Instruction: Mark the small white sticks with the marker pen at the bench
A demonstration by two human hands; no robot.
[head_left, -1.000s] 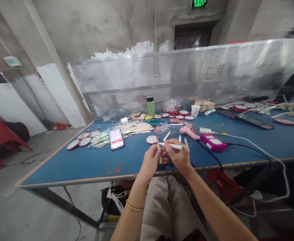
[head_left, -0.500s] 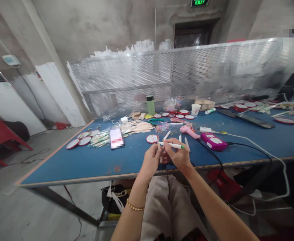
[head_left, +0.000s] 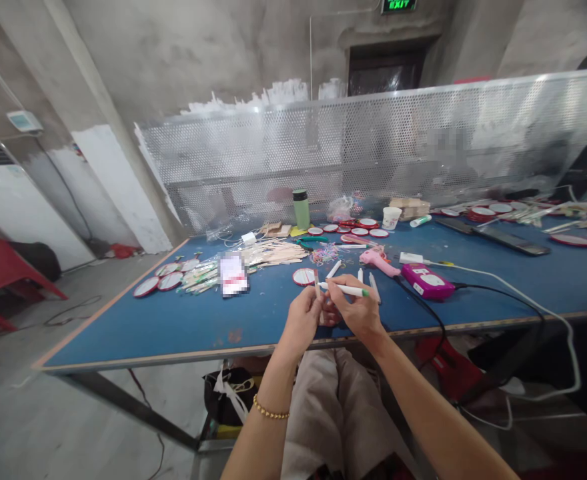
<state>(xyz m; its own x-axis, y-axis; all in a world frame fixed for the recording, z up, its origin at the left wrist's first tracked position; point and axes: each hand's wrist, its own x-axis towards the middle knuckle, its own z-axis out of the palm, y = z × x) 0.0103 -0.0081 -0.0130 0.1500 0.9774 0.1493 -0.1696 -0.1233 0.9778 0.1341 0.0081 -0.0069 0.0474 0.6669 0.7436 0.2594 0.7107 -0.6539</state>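
My left hand (head_left: 303,317) is closed on a flat wooden stick (head_left: 317,283), held upright near the table's front edge. My right hand (head_left: 357,309) grips a white marker (head_left: 349,289) with a green end, its tip pointing left at the stick. Just behind my hands lies a round white disc with a red rim (head_left: 303,277). More white markers (head_left: 333,269) rest on the blue table (head_left: 173,327) close to my right hand. The lower part of the stick is hidden by my fingers.
Left lie a phone (head_left: 233,274), wooden sticks (head_left: 278,252) and red-rimmed discs (head_left: 146,287). A green bottle (head_left: 301,212) and a paper cup (head_left: 391,218) stand behind. Right are a pink glue gun (head_left: 379,261), a purple box (head_left: 427,281) and cables. A perforated metal screen (head_left: 253,153) borders the table.
Both hands keep nearly the same place, with the marker tip still at the stick. The view has shifted very slightly.
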